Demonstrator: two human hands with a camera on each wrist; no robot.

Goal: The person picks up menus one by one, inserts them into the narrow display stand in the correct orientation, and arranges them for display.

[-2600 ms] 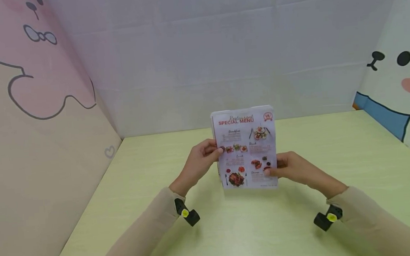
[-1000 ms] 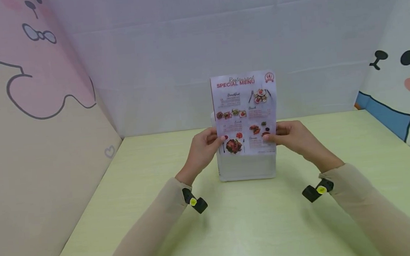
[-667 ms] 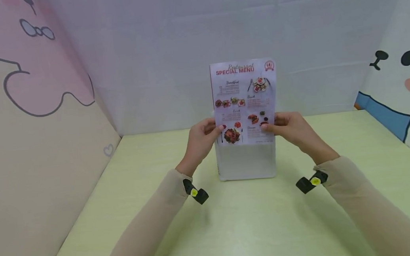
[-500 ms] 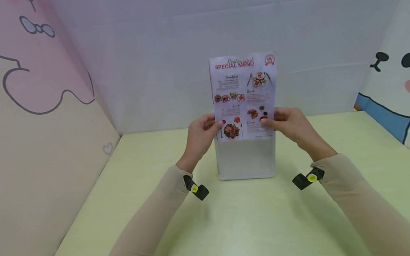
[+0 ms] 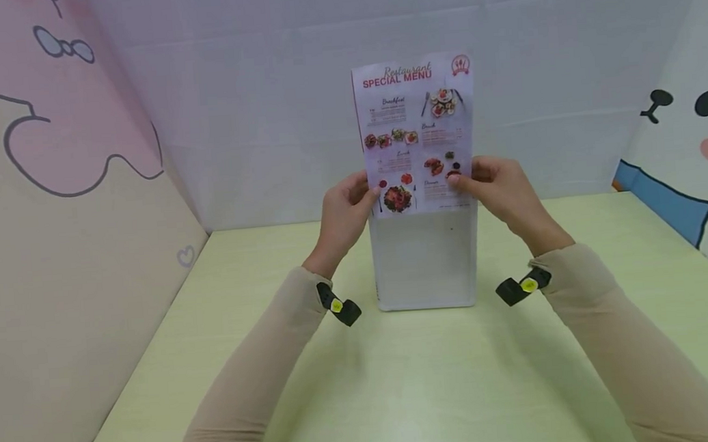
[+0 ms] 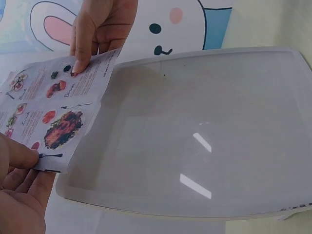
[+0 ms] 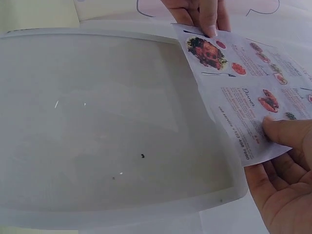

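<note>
Two hands hold one menu sheet upright above a clear stand on the green bench in the head view: the left hand pinches its lower left edge, the right hand its lower right edge. From the left wrist, the left thumb presses the sheet's corner beside the stand's panel. From the right wrist, the right thumb pins the sheet at the stand's top edge.
</note>
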